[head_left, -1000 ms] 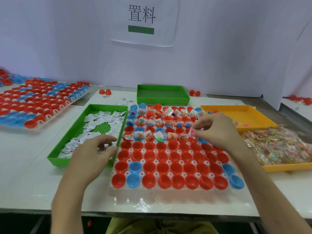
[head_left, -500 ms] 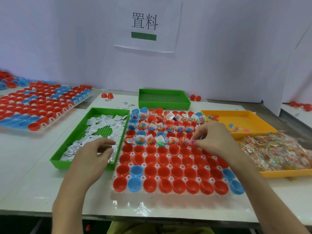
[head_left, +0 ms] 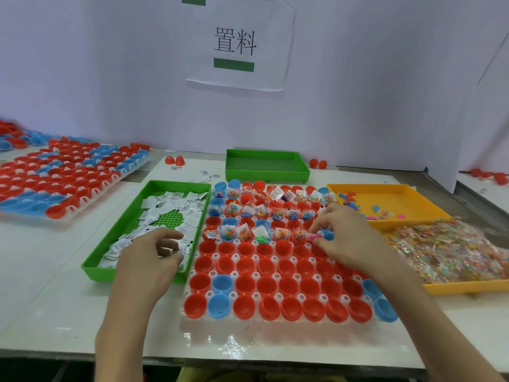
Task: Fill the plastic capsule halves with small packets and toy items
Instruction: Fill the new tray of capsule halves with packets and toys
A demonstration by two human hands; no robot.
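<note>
**Desk:** What filled the white table (head_left: 49,285)?

**Photographer:** A clear rack (head_left: 248,334) sat square before the worker, its rows running left to right. Red and blue capsule halves (head_left: 265,267) stood in it, mouths up. Those in the far rows held packets and toys.

**Desk:** And beside it?

**Photographer:** To the right, a yellow tray (head_left: 468,288) was heaped with clear bead packets (head_left: 446,252). Touching the rack's left edge, a green tray (head_left: 132,216) ran lengthwise away from the worker and held white packets (head_left: 170,205).

**Desk:** The hands?

**Photographer:** The left hand (head_left: 146,263) hovered over the green tray's near end with fingers curled. Whether it gripped a packet could not be told. The right hand (head_left: 349,238) was over the rack's right side, at the nearest filled row, thumb and fingertips pinching a small pink toy (head_left: 314,237).

**Desk:** How did the toy lie?

**Photographer:** Its long axis ran roughly crosswise, along the row. The free end pointed to the worker's left, just beside a blue half (head_left: 327,235).
</note>
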